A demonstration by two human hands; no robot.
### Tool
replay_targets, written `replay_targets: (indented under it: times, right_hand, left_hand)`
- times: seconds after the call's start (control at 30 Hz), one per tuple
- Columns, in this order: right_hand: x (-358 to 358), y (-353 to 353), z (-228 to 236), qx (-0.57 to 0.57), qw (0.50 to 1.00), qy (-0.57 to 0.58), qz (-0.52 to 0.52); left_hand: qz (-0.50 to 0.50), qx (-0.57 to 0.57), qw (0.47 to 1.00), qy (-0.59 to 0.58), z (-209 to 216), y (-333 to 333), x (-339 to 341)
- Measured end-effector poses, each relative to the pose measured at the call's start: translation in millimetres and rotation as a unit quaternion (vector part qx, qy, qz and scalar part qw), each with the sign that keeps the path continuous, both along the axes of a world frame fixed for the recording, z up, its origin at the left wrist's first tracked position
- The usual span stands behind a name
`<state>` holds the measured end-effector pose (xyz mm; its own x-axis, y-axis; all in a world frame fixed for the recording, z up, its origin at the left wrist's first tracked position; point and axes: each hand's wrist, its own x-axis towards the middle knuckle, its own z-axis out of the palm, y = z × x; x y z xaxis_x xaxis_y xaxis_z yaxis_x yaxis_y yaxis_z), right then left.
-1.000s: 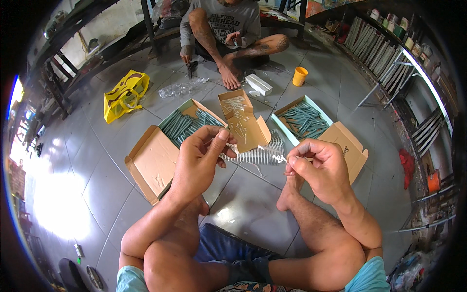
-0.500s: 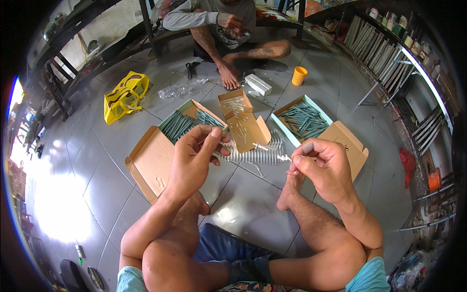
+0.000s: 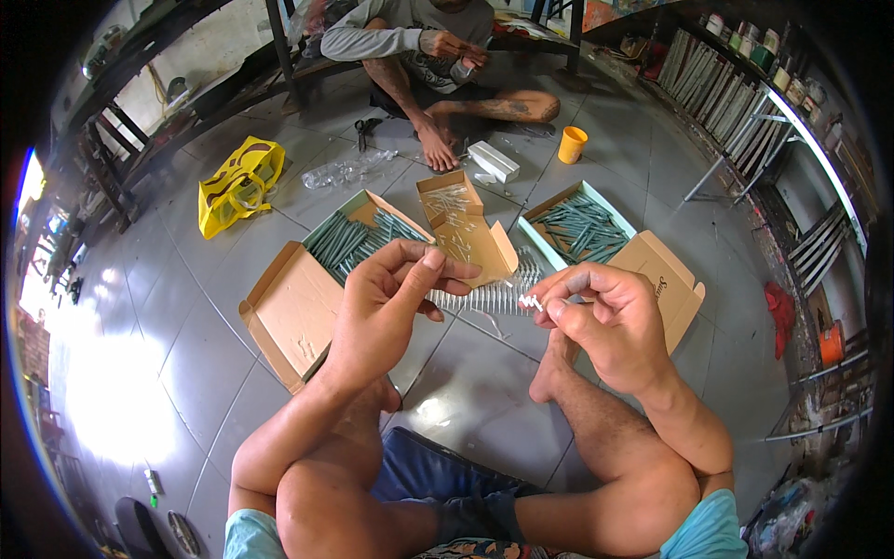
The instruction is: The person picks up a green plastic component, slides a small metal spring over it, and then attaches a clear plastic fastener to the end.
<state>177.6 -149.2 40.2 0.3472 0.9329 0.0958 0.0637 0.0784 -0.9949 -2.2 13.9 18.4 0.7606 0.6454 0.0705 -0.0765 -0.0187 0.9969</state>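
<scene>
My right hand point(image 3: 610, 312) pinches a small white spiral piece point(image 3: 531, 302) between thumb and fingertips, its coiled end pointing toward my left hand. My left hand point(image 3: 396, 289) is raised opposite, thumb against the forefinger and the other fingers loosely bent; whatever it pinches, if anything, does not show. Below and beyond the hands, a row of thin clear pieces point(image 3: 480, 298) lies on the floor. Behind it stands an opened small cardboard box point(image 3: 484, 250) with slim clear pieces inside. Two open boxes of slim grey-green pen-like sticks flank it, one left point(image 3: 349, 244) and one right point(image 3: 582, 228).
Across from me a person point(image 3: 438, 65) sits cross-legged, hands together. Between us lie clear plastic wrapping point(image 3: 349, 170), black scissors point(image 3: 366, 132), a white carton point(image 3: 494, 161) and a yellow cup point(image 3: 573, 145). A yellow bag point(image 3: 237, 189) stands left; racks point(image 3: 726, 98) line the right.
My left hand has shifted right, its fingers stretching out more. My right hand has drawn slightly left with the white spiral piece. Opposite, the person's hands have come together.
</scene>
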Motion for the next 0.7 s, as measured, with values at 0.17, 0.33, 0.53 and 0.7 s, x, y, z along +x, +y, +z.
replay_targets:
  times: [0.17,0.33,0.53,0.7]
  right_hand:
    - [-2,4,-5,0.036,0.999,-0.016,-0.003]
    - [-6,4,-1,0.01,1.0,0.014,-0.002]
    - [-9,4,6,-0.054,0.998,0.012,0.004]
    - [-11,7,2,-0.054,0.999,0.008,0.005]
  left_hand:
    - [-0.03,-0.012,0.999,-0.009,2,-2,1]
    - [-0.039,-0.036,0.998,-0.038,-1,-5,0]
    - [-0.008,-0.005,1.0,0.003,1,-9,3]
    - [0.0,-0.01,1.0,0.001,6,-10,2]
